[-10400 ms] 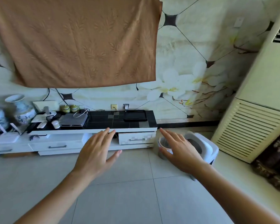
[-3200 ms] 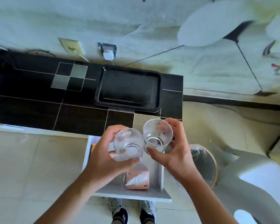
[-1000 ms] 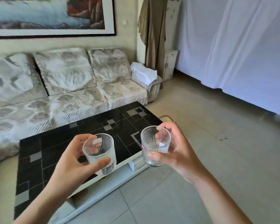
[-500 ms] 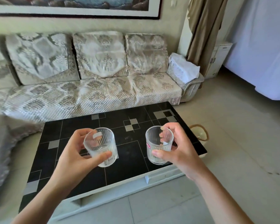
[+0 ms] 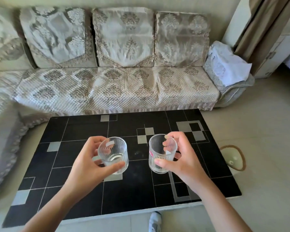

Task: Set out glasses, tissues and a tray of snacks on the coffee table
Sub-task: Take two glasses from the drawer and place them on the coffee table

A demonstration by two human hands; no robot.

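Head view: left hand (image 5: 84, 166) holds a ribbed clear glass (image 5: 113, 154), fingers (image 5: 113, 165) wrapped round its side, thumb in front near the base. Right hand (image 5: 182, 158) holds a second ribbed glass with a red sticker (image 5: 160, 154), thumb in front, other fingers seen through the far wall. Both glasses are upright, apart from each other, over the middle of the black tiled counter (image 5: 74, 181); whether the bases touch it yet, cannot tell, they look just above. Sofa (image 5: 117, 84) sits behind the counter, a lidded bin (image 5: 233, 159) on the floor beside its right end. To do this step well, probably lower both straight down, keep them level, seat the bases flat and well in from the edge, leave a gap between them, then let go. Tissues and snack tray not in view. A shoe (image 5: 155, 221) is cut off at the bottom edge; the sticker text is unreadable.
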